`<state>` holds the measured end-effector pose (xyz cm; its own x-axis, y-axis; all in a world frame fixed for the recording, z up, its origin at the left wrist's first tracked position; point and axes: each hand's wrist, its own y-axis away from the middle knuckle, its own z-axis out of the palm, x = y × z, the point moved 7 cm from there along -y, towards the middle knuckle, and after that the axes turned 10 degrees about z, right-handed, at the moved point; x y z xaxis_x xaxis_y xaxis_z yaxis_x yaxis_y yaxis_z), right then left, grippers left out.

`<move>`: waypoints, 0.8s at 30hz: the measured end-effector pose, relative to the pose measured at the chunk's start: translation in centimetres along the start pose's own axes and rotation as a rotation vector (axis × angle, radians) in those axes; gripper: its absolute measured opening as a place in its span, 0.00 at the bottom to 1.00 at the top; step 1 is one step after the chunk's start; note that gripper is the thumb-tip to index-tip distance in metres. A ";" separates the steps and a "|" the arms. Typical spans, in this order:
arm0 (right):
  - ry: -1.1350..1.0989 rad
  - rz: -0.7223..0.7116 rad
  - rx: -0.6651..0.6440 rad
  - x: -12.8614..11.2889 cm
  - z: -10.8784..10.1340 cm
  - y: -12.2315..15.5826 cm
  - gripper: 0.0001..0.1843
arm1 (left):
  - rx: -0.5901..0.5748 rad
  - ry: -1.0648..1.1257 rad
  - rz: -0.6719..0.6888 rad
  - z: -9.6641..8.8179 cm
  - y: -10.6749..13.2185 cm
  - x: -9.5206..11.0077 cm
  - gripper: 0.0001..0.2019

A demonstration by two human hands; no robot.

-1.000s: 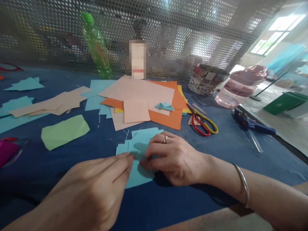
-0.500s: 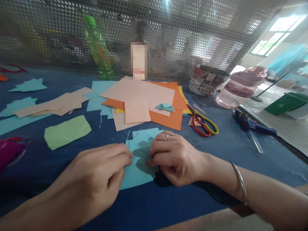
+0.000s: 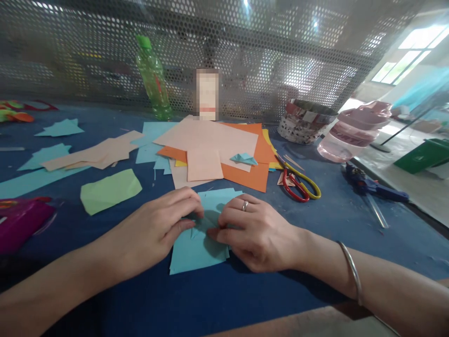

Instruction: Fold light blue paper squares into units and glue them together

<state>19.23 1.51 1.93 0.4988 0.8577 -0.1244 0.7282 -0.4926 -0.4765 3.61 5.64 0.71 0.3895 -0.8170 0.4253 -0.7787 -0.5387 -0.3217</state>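
A small folded piece of light blue paper (image 3: 199, 230) lies on top of several light blue sheets (image 3: 198, 260) at the table's front. My left hand (image 3: 168, 217) is at its left side, thumb and fingertips closed about its edge. From the right, my right hand (image 3: 257, 231) pinches the same folded piece, its fingers curled and resting over the sheets. The fingertips partly hide the folds. Beyond my hands, another small folded light blue paper (image 3: 244, 159) sits on pink and orange sheets (image 3: 245, 178).
Scissors (image 3: 298, 180) with red and yellow handles and a blue glue gun (image 3: 375, 187) lie to the right. Behind them stand a paper-covered pot (image 3: 305, 126) and a pink water bottle (image 3: 354, 133). A green bottle (image 3: 154, 82) stands by the perforated metal panel (image 3: 245, 56).
My left hand has moved up and its fingers have reached farther over the folded blue paper. My right hand stays almost in place. The view has shifted slightly.
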 end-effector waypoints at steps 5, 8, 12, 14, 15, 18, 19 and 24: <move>0.047 -0.051 0.034 -0.5 -0.4 -0.1 0.12 | -0.024 0.025 -0.011 -0.2 -0.3 0.3 0.11; 0.057 -0.058 0.023 -0.6 -0.3 -0.1 0.12 | -0.030 0.053 -0.005 -0.2 -0.5 0.5 0.12; 0.044 -0.062 0.008 -0.7 -0.2 0.0 0.10 | -0.023 0.083 -0.005 0.0 -0.5 0.6 0.12; 0.041 -0.055 -0.020 -0.6 0.0 0.0 0.09 | -0.025 0.091 -0.010 0.1 -0.5 0.5 0.12; 0.039 -0.052 -0.032 -0.6 0.1 0.0 0.09 | -0.027 0.093 -0.012 0.2 -0.5 0.5 0.12; 0.029 -0.050 -0.053 -0.6 0.2 0.0 0.09 | -0.033 0.083 -0.023 0.5 -0.3 0.4 0.12; 0.025 -0.051 -0.058 -0.6 0.2 0.0 0.09 | -0.032 0.077 -0.028 0.5 -0.3 0.4 0.12; 0.020 -0.049 -0.096 -0.7 0.5 0.1 0.11 | -0.014 0.059 -0.042 0.6 -0.3 0.4 0.12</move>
<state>18.78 0.95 1.55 0.4703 0.8783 -0.0853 0.7929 -0.4631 -0.3960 4.22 5.38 0.48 0.3928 -0.7799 0.4873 -0.7693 -0.5690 -0.2906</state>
